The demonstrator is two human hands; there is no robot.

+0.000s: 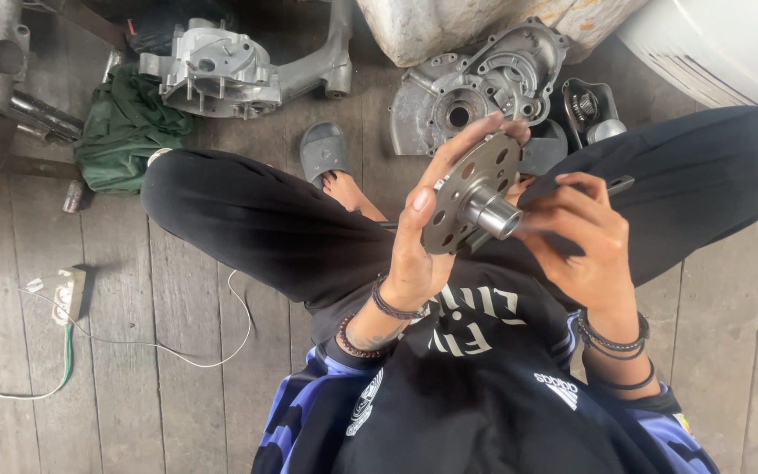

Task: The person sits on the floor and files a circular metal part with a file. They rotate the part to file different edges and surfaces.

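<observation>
Sitting at the centre of the frame, a round perforated metal disc [467, 193] with a short steel hub is held up between both hands. The disc's rim is gripped by the left hand [418, 241], thumb on the near edge and fingers stretched over the far edge. The hub side is touched by the right hand [585, 233], its fingers curled partly closed around a thin dark tool [618, 185]. An engine casing [475, 83] is seen above, on the wooden floor [133, 395].
</observation>
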